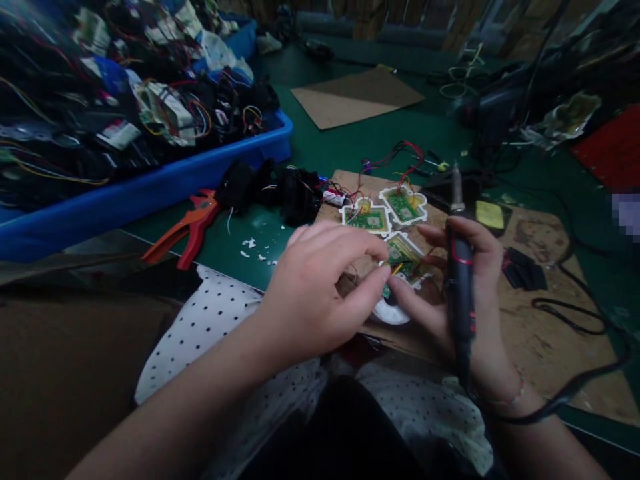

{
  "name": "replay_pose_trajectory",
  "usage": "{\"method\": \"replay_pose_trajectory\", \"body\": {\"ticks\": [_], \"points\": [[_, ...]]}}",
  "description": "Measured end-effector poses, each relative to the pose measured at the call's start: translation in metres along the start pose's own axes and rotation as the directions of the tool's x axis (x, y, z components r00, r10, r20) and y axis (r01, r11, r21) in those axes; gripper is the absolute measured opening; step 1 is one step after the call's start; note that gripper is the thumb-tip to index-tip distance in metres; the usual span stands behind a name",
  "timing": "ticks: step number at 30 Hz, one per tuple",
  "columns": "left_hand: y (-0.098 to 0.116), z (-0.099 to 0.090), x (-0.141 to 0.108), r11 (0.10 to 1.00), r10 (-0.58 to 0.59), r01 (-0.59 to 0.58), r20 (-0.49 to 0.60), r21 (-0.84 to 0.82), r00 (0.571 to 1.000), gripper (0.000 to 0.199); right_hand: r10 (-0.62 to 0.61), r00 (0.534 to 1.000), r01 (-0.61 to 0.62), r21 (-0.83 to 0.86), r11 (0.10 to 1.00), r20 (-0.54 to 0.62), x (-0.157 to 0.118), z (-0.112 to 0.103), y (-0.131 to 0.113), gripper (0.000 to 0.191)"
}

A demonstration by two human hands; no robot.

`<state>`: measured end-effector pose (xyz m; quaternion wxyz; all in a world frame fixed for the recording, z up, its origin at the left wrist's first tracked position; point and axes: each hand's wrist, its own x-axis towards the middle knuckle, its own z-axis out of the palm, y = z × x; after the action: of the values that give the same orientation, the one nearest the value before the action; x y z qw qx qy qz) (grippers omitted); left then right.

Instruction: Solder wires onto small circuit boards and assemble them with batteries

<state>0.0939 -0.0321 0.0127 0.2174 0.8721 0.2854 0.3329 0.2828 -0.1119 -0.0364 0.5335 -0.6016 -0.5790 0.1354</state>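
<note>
My right hand (483, 293) holds a black soldering iron (460, 267), its metal tip pointing up and away from the boards. The thumb of that hand reaches left toward a short yellow wire (397, 269). Thumb and forefinger of my left hand (317, 283) are pinched together beside this wire; what lies between them is too small to make out. Under the fingertips is a green circuit board in a pale frame (404, 248), partly covered. A curved white part (391, 312) sits just below. Two similar framed boards, one left (367, 219) and one right (404, 203), lie behind.
A brown work board (540, 320) carries the parts and a yellow sponge (490, 215). Orange-red pliers (187, 227) and black housings (295, 193) lie left. A blue bin (150, 193) is heaped with wired parts. Cardboard (355, 97) lies behind; the iron's cord (565, 397) loops right.
</note>
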Motion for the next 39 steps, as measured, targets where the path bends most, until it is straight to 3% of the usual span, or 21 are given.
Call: {"method": "replay_pose_trajectory", "body": {"ticks": [3, 6, 9, 13, 17, 24, 29, 39], "points": [[-0.008, -0.001, 0.024, 0.975, 0.125, -0.148, 0.140, 0.168, 0.982, 0.013, -0.003, 1.000, 0.003, 0.016, 1.000, 0.001, -0.001, -0.001, 0.001, 0.092], [-0.015, 0.006, 0.045, 0.899, 0.209, -0.314, 0.329, 0.305, 0.921, 0.014, -0.004, 1.000, 0.004, 0.032, 0.999, 0.003, -0.001, -0.001, 0.003, 0.094], [-0.019, 0.015, 0.056, 0.839, 0.250, -0.397, 0.383, 0.372, 0.889, 0.011, -0.001, 1.000, 0.001, 0.034, 0.999, -0.010, -0.001, -0.001, 0.004, 0.094], [-0.021, 0.020, 0.057, 0.804, 0.277, -0.422, 0.364, 0.419, 0.889, 0.007, -0.016, 1.000, 0.017, 0.032, 0.999, -0.026, -0.001, 0.000, 0.002, 0.091], [-0.021, 0.015, 0.049, 0.833, 0.260, -0.386, 0.335, 0.397, 0.906, 0.012, -0.019, 0.999, 0.020, 0.028, 0.999, -0.042, -0.001, 0.001, 0.002, 0.090], [-0.009, -0.004, 0.018, 0.975, 0.125, -0.152, 0.165, 0.165, 0.978, 0.010, -0.032, 0.998, 0.032, 0.002, 0.999, -0.048, -0.002, 0.001, 0.001, 0.089], [0.001, -0.007, -0.009, 1.000, 0.024, -0.024, 0.054, 0.002, 0.998, 0.004, -0.029, 0.999, 0.028, -0.008, 1.000, -0.045, -0.002, 0.000, 0.000, 0.091], [0.005, 0.003, -0.029, 0.994, -0.023, 0.031, -0.082, 0.105, 0.996, 0.005, -0.034, 0.999, 0.034, -0.006, 0.999, -0.025, -0.003, 0.000, 0.001, 0.097]]}}
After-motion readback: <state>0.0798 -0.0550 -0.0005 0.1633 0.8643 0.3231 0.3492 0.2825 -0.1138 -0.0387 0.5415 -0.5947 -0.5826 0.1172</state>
